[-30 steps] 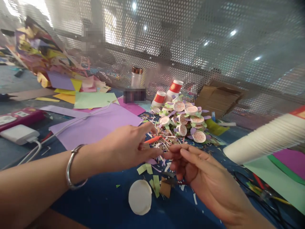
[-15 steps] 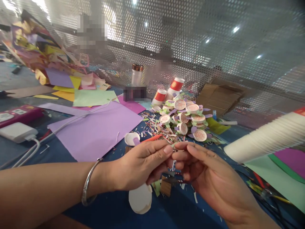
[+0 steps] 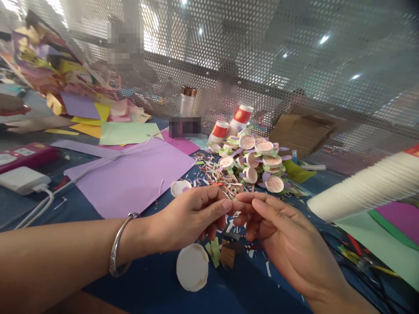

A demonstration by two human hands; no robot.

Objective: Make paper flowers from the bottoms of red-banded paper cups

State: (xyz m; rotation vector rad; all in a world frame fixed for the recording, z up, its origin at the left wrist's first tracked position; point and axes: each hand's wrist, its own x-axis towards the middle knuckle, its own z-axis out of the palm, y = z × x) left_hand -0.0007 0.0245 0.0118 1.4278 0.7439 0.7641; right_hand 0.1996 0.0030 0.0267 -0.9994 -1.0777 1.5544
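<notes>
**Paper clippings under two pinched hands**

Blue cloth-covered table (image 3: pixel 147 283) lies bare only along its near side, below the wrists. The left hand (image 3: pixel 193 216), with a silver bangle (image 3: pixel 118 250) on its wrist, and the right hand (image 3: pixel 278 237) meet fingertip to fingertip above the table, each with thumb and forefinger pressed together. What sits between them is too small to tell.

Directly below lie a round white paper disc (image 3: pixel 192 267), short light-green paper strips (image 3: pixel 214 252) and a brown cardboard scrap (image 3: pixel 227 257), close together. The near edge of a large lilac paper sheet (image 3: pixel 131 176) runs just left of the left hand.

Beyond the fingertips, across a litter of clippings, sits a heap of paper flowers with round white centres (image 3: pixel 258 159). To the right, a long stack of white paper cups (image 3: pixel 363 187) lies on its side, its end towards the right hand but apart from it. A perforated metal screen (image 3: pixel 262 65) closes the far edge.
</notes>
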